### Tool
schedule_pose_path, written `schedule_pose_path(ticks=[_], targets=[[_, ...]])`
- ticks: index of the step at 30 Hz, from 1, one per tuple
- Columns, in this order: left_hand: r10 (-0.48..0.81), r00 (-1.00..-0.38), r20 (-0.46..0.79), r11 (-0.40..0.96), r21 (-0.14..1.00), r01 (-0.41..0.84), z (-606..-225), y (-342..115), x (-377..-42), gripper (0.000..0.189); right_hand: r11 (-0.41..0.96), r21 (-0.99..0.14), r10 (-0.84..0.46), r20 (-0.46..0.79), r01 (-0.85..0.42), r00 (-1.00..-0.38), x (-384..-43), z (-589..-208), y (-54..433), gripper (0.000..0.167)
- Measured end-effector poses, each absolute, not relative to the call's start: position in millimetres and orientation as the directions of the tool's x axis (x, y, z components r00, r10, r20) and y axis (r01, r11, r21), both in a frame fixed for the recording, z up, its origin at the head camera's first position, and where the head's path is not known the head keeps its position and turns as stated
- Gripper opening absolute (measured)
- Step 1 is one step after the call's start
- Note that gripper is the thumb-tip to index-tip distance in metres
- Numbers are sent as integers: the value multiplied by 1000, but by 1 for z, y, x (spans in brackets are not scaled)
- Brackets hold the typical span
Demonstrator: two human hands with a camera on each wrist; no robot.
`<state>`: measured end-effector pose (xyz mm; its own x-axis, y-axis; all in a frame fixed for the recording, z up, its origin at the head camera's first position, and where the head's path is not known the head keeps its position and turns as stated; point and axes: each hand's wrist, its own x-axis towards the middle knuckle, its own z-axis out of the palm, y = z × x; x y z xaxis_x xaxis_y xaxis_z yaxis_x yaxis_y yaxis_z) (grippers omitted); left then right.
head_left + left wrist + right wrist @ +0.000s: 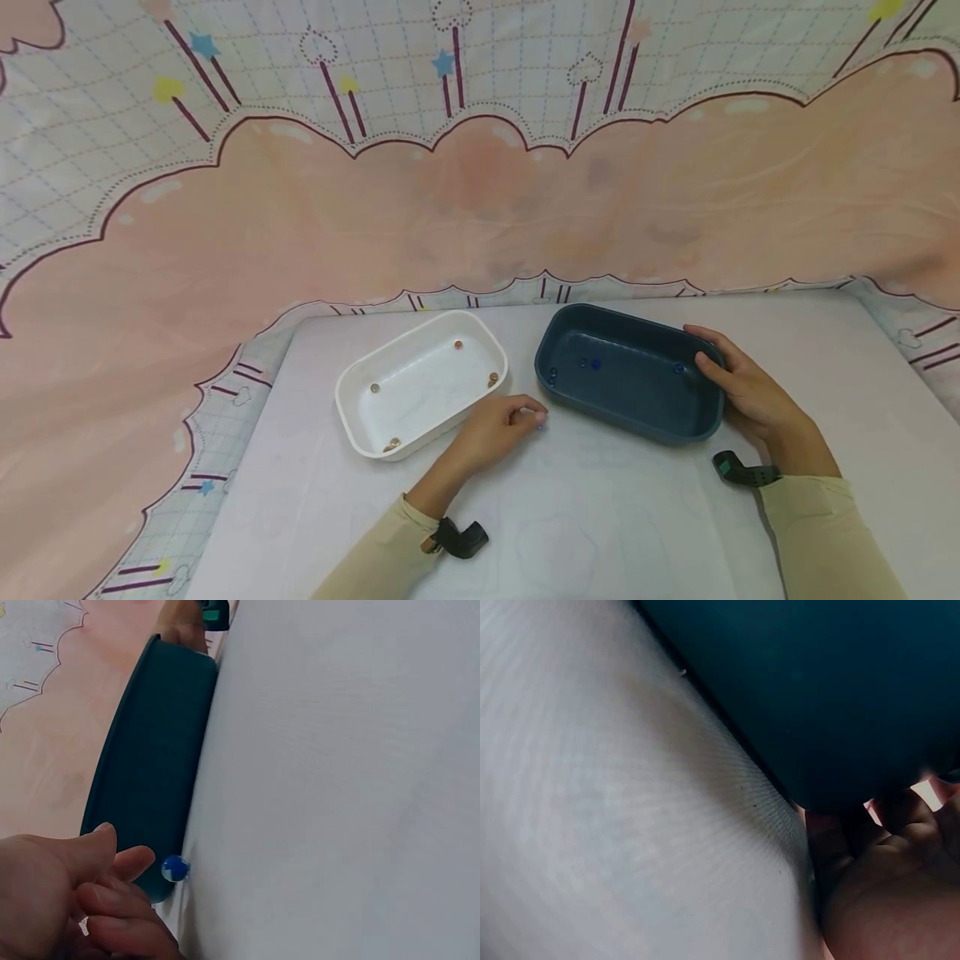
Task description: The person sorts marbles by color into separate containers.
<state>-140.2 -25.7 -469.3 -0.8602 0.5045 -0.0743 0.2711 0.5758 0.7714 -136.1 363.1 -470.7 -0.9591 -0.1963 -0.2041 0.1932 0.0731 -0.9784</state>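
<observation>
My left hand [504,429] is low over the table between two trays, its fingers loosely bent. A small blue marble [175,868] shows just past its fingertips in the left wrist view, with thumb and forefinger apart and not around it. My right hand [757,400] grips the right end of a dark blue tray [630,421], thumb over the rim and fingers along the outside. Inside that tray lie several blue marbles [596,364]. Behind the left hand stands a white tray [420,333] with several amber-coloured marbles [458,344] near its sides and corners.
A white cloth [570,517] covers the table under both trays. Behind the table hangs a patterned curtain [487,217] in peach and white. Each wrist carries a black camera, one on the left [461,538] and one on the right [742,469].
</observation>
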Motion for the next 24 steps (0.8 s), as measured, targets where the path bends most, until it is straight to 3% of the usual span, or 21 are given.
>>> schedule_pose_path(ticks=[24], targets=[[448,-890,-86,607,760,232,-478,-23,-137,14,66,-981,-199,-192,183,-961,-136,-474,364,57]])
